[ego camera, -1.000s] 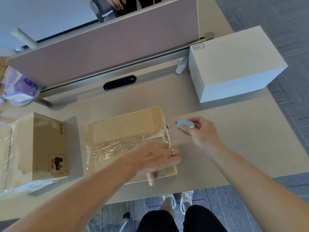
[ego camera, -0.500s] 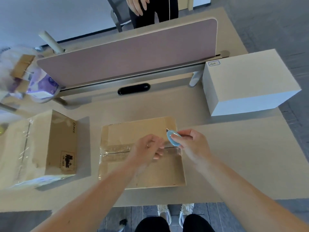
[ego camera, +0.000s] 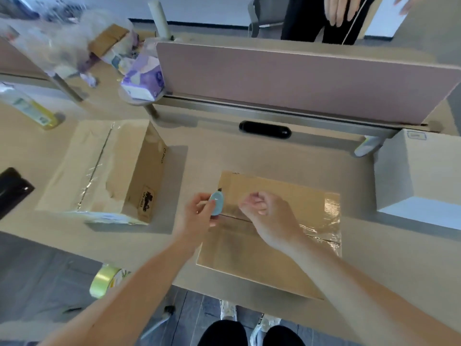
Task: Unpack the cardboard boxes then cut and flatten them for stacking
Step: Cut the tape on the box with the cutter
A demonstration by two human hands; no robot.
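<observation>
Over the left end of the brown cardboard box (ego camera: 262,265), the left hand (ego camera: 197,217) grips a small blue cutter (ego camera: 216,207). The right hand (ego camera: 265,213) hovers beside it with its fingers curled; I cannot tell whether it holds anything. The box lies on the tabletop (ego camera: 374,248), with glossy clear tape along its seam.

I see: cutter (ego camera: 216,204) pale blue; cardboard box (ego camera: 262,265) brown, glossy clear tape (ego camera: 331,212); table (ego camera: 287,156) beige; screen (ego camera: 299,78) dusty pink; tape roll (ego camera: 101,283) yellow-green.

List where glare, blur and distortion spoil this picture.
Head view: glare whitens the tape on the middle box; motion blur smears the clutter at upper left and the right hand; the wide lens bows the divider.
</observation>
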